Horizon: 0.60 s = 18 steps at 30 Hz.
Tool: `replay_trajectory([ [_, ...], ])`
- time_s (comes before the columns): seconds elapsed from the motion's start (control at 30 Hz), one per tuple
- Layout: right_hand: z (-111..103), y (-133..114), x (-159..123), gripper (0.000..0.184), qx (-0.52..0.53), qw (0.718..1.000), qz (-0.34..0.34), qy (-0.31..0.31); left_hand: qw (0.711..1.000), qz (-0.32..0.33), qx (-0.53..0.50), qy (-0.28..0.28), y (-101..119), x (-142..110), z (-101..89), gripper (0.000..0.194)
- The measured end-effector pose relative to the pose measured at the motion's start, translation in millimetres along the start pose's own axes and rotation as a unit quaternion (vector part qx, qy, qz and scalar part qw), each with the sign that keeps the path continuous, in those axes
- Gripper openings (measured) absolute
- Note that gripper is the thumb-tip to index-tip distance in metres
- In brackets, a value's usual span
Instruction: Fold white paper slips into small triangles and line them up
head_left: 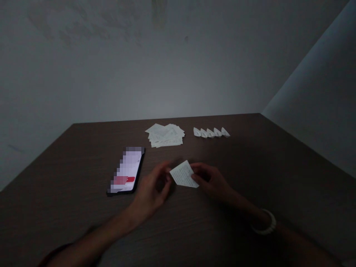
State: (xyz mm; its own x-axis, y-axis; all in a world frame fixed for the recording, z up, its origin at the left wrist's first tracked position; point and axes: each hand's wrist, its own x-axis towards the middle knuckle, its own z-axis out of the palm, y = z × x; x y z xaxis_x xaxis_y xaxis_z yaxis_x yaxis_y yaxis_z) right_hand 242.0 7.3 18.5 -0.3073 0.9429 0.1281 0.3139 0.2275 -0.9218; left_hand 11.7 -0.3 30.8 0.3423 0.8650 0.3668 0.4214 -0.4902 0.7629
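A small piece of printed paper (pixel 184 175), with lines of text and slanted edges, is held above the table. My right hand (pixel 213 181) pinches its right side between thumb and fingers. At its left corner is my left hand (pixel 155 183), fingers curved and thumb apart from the index finger; whether a fingertip touches the paper is hard to see. Beyond my hands lies a loose stack of printed paper pieces (pixel 167 135). To the right of that stack, several small folded paper pieces (pixel 210 133) stand in a row.
A phone (pixel 128 170) with a lit screen lies left of my left hand. The dark wooden table (pixel 69 159) runs back to a pale wall (pixel 167 74). A light bracelet (pixel 269 222) circles my right wrist. The light is dim.
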Motion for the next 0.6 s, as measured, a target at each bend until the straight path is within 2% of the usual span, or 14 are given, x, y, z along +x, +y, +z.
replay_trajectory([
  [0.07, -1.5, 0.8, 0.5, 0.026, -0.023, 1.000, -0.008, -0.004, 0.989, 0.105, 0.100, -0.040, -5.8, 1.1, -6.9, 0.035],
  [0.13, -2.3, 2.1, 1.5, 0.026, -0.058, 0.998, -0.030, 0.004, 0.963, 0.196, 0.161, -0.090, -8.0, 2.7, -13.2, 0.030],
  [0.23, -2.6, 4.6, 2.8, 0.026, -0.128, 0.988, -0.081, 0.003, 0.927, 0.276, 0.224, -0.116, -5.3, 5.8, -17.2, 0.022],
  [0.4, -5.4, 6.4, 0.1, 0.021, -0.261, 0.947, -0.188, 0.015, 0.900, 0.316, 0.257, -0.155, -2.3, 6.7, -11.8, 0.021],
  [0.5, -8.7, 3.6, -3.3, 0.016, -0.313, 0.912, -0.257, -0.071, 0.895, 0.307, 0.249, -0.206, -4.6, 6.4, -10.9, 0.023],
  [0.6, -9.8, -0.2, -6.0, 0.016, -0.348, 0.885, -0.277, -0.136, 0.914, 0.269, 0.198, -0.232, -4.9, 9.0, -14.7, 0.023],
])
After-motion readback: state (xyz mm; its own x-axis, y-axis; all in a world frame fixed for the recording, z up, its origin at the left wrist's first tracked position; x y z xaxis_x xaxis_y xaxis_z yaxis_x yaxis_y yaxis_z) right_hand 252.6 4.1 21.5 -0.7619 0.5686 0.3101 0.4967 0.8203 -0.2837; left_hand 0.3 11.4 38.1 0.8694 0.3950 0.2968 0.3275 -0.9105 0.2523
